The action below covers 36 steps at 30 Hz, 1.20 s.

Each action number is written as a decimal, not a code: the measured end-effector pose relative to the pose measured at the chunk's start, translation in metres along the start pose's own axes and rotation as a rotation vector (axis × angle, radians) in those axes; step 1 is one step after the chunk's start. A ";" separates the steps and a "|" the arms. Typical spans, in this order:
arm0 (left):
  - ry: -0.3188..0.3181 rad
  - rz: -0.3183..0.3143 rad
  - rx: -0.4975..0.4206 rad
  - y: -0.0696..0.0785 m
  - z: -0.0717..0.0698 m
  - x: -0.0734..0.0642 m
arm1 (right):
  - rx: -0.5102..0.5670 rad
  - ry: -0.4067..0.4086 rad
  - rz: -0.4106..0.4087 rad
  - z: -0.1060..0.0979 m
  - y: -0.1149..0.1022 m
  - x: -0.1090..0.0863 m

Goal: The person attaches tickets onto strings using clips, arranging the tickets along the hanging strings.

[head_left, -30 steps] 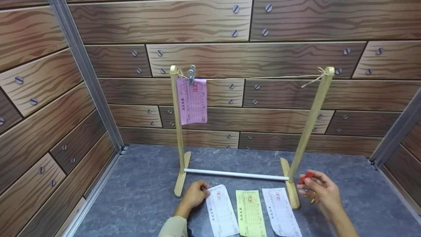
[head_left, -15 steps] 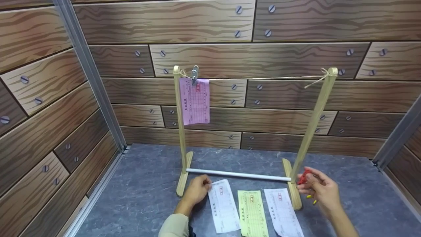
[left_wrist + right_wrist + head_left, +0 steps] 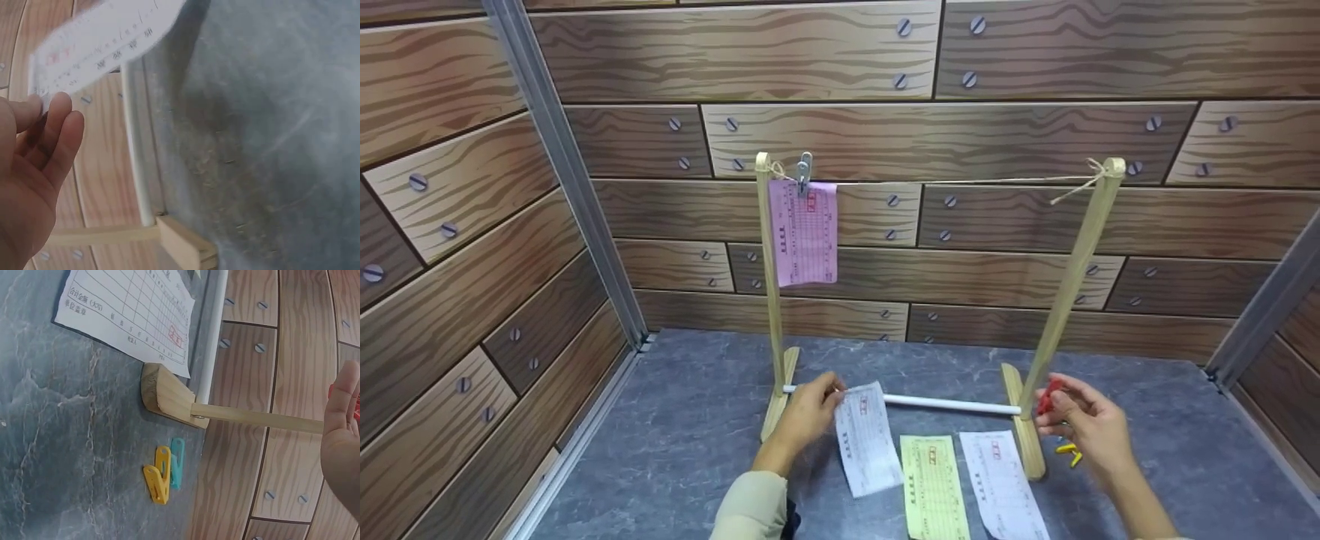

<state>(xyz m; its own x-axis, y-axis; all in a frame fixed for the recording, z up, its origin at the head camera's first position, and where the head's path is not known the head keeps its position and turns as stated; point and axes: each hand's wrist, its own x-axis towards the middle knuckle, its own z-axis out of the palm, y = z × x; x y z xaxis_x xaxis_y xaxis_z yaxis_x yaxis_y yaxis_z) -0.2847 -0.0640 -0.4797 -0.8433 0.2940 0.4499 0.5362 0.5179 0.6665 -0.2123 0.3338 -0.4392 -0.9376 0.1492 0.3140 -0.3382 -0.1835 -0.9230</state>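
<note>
My left hand (image 3: 808,411) pinches the top left corner of a white printed receipt (image 3: 868,442), lifted at a tilt in front of the white rod (image 3: 952,405). In the left wrist view the receipt (image 3: 101,48) stretches away from thumb and fingertips. Beside the right post of the wooden stand (image 3: 1069,300), my right hand (image 3: 1089,424) holds a red clothespin (image 3: 1049,396) between thumb and fingers. A pink receipt (image 3: 806,240) hangs on the string (image 3: 975,181) at the left, gripped by a metal clip (image 3: 804,174).
A yellow receipt (image 3: 934,487) and another white receipt (image 3: 1003,484) lie on the grey table (image 3: 660,450) in front of the stand. Near its right foot (image 3: 171,395) lie a yellow clothespin (image 3: 159,478) and a teal clothespin (image 3: 176,463). Wood-patterned walls (image 3: 1035,135) enclose the back and sides.
My left hand has raised the left white receipt upward and away from the table's front. My right hand, still holding the red clothespin, has risen slightly. The other receipts stay put.
</note>
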 end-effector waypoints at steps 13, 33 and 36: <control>-0.008 -0.006 -0.085 0.018 -0.019 0.017 | -0.020 -0.020 -0.003 0.009 -0.013 0.006; 0.211 0.093 -0.134 0.049 -0.039 0.044 | -0.152 -0.095 -0.078 0.043 -0.050 0.034; 0.248 0.169 -0.141 0.055 -0.045 0.051 | -0.164 -0.100 -0.080 0.047 -0.056 0.037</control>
<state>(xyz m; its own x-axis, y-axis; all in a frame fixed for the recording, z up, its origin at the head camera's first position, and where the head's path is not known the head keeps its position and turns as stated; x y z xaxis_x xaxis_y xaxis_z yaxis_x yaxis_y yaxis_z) -0.2966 -0.0573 -0.3935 -0.7167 0.1526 0.6805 0.6821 0.3569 0.6383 -0.2317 0.3035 -0.3654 -0.9144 0.0585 0.4006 -0.4020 -0.0128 -0.9156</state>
